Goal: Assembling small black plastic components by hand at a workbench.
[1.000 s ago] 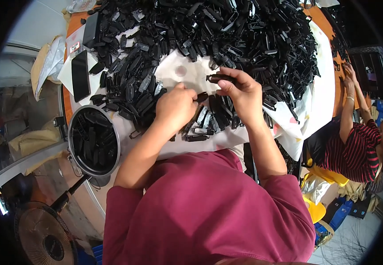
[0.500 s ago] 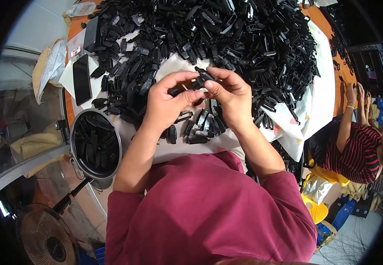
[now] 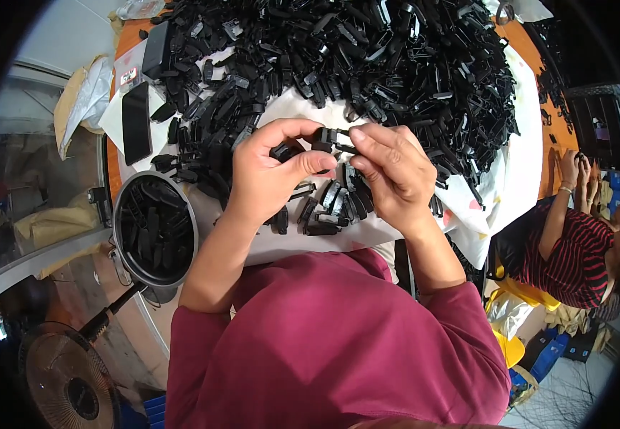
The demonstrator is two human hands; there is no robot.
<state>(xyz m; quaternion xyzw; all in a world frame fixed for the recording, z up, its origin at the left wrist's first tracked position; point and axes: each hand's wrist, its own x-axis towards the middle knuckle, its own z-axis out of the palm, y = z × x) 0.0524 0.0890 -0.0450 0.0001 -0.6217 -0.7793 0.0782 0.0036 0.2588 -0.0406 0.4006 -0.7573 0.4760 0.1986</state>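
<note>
Above the near part of the table, my left hand (image 3: 263,171) pinches a small black plastic part (image 3: 326,138) between thumb and fingers. A second dark piece (image 3: 283,151) shows in the curl of the same hand. From the other side my right hand (image 3: 399,175) is closed on the narrow, forked-looking end of the part, thumb under and fingers over. The part lies roughly level between both hands; whether it is one piece or two joined is hard to tell. Below my hands lies a small group of black and clear-looking parts (image 3: 333,204).
A large heap of black plastic parts (image 3: 395,79) covers the far table. At left stand a metal-rimmed bowl (image 3: 195,236) of black parts and a dark phone (image 3: 136,125). A fan (image 3: 77,386) is at lower left. Another person in a striped top (image 3: 574,247) works at right.
My right hand has moved slightly right and turned, its fingers now over the part's end. The part has swung from slanting to nearly level. My left hand has hardly moved.
</note>
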